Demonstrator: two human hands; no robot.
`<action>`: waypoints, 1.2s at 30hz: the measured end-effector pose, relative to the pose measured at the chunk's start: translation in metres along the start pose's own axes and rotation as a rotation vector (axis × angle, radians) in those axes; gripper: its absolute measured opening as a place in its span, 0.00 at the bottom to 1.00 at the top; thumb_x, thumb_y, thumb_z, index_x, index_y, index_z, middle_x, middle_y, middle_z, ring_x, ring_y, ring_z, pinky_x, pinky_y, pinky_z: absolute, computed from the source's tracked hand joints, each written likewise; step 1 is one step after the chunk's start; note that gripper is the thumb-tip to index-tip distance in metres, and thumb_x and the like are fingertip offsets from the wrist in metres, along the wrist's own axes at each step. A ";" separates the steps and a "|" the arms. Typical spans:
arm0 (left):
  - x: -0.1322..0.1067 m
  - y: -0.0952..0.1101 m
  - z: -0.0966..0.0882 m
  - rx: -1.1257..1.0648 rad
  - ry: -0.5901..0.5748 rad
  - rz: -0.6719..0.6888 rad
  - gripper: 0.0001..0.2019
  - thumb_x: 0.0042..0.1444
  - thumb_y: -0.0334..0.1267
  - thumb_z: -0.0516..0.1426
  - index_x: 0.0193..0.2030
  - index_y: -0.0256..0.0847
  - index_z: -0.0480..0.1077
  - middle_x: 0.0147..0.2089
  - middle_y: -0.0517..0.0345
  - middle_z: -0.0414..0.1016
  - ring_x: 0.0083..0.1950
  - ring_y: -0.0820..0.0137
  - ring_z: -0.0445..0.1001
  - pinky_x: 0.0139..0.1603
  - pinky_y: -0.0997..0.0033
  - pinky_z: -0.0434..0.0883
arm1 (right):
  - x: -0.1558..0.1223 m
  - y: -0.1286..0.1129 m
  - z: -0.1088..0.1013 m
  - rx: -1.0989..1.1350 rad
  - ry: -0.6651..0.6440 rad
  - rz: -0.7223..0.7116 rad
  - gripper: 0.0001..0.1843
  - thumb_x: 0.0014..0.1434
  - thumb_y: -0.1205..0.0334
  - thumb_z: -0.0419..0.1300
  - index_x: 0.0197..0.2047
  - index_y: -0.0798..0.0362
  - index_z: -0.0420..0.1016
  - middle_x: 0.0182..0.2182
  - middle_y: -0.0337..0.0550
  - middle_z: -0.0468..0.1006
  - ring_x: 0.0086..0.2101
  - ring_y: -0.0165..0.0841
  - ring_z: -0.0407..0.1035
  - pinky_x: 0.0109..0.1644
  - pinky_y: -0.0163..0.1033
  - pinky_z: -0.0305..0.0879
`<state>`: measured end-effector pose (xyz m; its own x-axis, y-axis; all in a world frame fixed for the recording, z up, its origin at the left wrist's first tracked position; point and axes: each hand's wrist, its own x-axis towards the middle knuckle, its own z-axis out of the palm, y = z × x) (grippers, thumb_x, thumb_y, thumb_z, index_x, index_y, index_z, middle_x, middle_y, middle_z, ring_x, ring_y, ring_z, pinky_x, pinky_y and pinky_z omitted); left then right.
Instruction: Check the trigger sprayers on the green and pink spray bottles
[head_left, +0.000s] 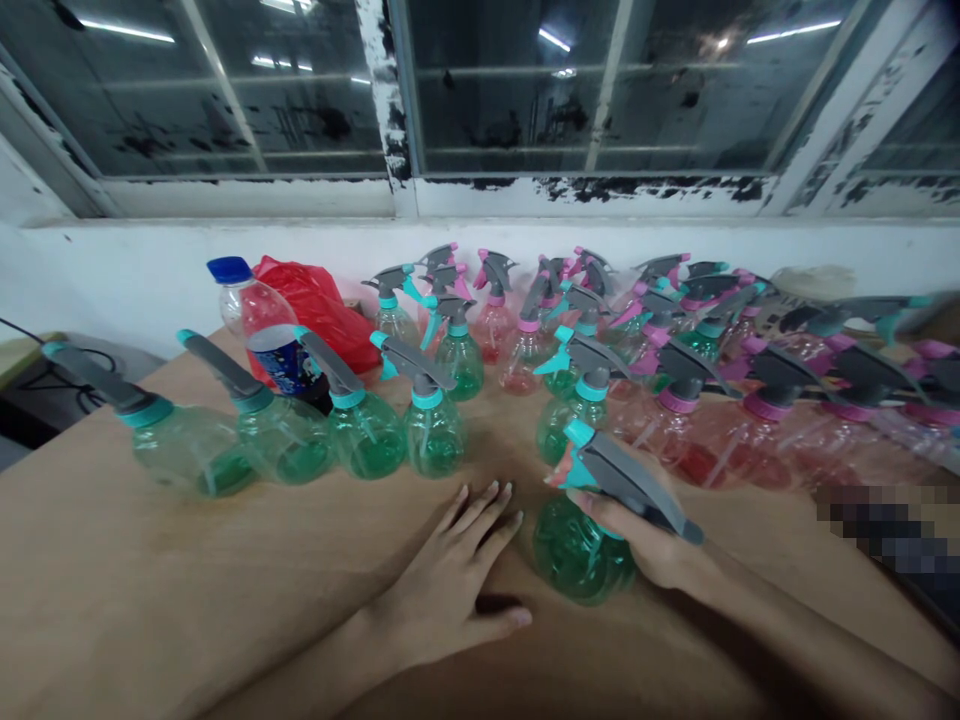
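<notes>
My right hand (652,535) is wrapped round the neck of a green spray bottle (574,550) with a grey and turquoise trigger head. The bottle stands close to upright, low over or on the wooden table (315,580); I cannot tell if its base touches. Beside it on the left, my left hand (457,570) lies flat with its fingers spread and holds nothing. Just behind the held bottle is another green spray bottle (574,410). To the left stands a row of several more, the nearest being a green spray bottle (435,435).
Pink spray bottles (682,445) line the right side, with mixed pink and green ones behind. A blue-capped drink bottle (281,350) and a red plastic bag (322,310) stand at back left. Beyond the table is a white wall (165,260) under windows.
</notes>
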<state>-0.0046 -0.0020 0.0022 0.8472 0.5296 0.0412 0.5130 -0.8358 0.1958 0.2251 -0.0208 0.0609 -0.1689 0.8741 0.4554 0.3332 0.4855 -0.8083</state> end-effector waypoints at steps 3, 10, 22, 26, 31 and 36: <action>0.000 0.000 0.001 -0.018 0.032 0.000 0.38 0.60 0.61 0.50 0.68 0.37 0.48 0.71 0.46 0.38 0.70 0.54 0.40 0.67 0.49 0.42 | 0.000 -0.001 0.000 -0.040 -0.023 -0.018 0.16 0.55 0.67 0.55 0.45 0.44 0.74 0.37 0.38 0.78 0.34 0.35 0.72 0.39 0.41 0.69; 0.000 -0.001 0.000 -0.021 0.022 0.001 0.38 0.60 0.61 0.49 0.69 0.38 0.46 0.71 0.46 0.38 0.70 0.54 0.40 0.67 0.49 0.43 | -0.003 0.003 0.001 -0.045 0.037 -0.022 0.21 0.57 0.64 0.57 0.54 0.41 0.70 0.37 0.39 0.77 0.34 0.36 0.72 0.41 0.43 0.70; 0.001 0.001 -0.002 -0.011 0.011 -0.011 0.39 0.60 0.61 0.50 0.69 0.37 0.46 0.71 0.45 0.39 0.70 0.55 0.39 0.67 0.50 0.43 | -0.003 0.001 0.001 -0.045 0.035 -0.095 0.23 0.58 0.66 0.56 0.55 0.38 0.68 0.45 0.37 0.77 0.41 0.37 0.73 0.47 0.44 0.70; 0.000 0.000 -0.002 -0.003 0.009 -0.008 0.39 0.60 0.61 0.49 0.69 0.36 0.47 0.71 0.45 0.38 0.70 0.55 0.39 0.67 0.50 0.42 | -0.003 0.002 0.001 -0.044 0.032 -0.094 0.22 0.58 0.66 0.56 0.54 0.39 0.69 0.44 0.38 0.77 0.43 0.37 0.72 0.50 0.44 0.69; 0.000 -0.001 0.000 0.007 0.006 -0.001 0.38 0.61 0.61 0.49 0.69 0.36 0.47 0.71 0.45 0.37 0.70 0.55 0.38 0.67 0.49 0.42 | -0.002 0.002 0.000 0.014 -0.010 -0.051 0.21 0.57 0.68 0.56 0.53 0.42 0.70 0.48 0.39 0.76 0.48 0.38 0.71 0.54 0.45 0.67; 0.000 0.000 0.000 0.018 -0.008 -0.010 0.38 0.60 0.61 0.50 0.68 0.34 0.50 0.71 0.44 0.37 0.70 0.55 0.37 0.67 0.50 0.42 | -0.002 0.002 0.000 0.112 -0.054 0.002 0.19 0.56 0.68 0.57 0.51 0.45 0.71 0.49 0.40 0.75 0.52 0.38 0.68 0.57 0.45 0.64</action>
<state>-0.0047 -0.0025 0.0028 0.8432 0.5366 0.0315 0.5235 -0.8331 0.1785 0.2262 -0.0220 0.0585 -0.2186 0.8732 0.4355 0.2282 0.4797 -0.8472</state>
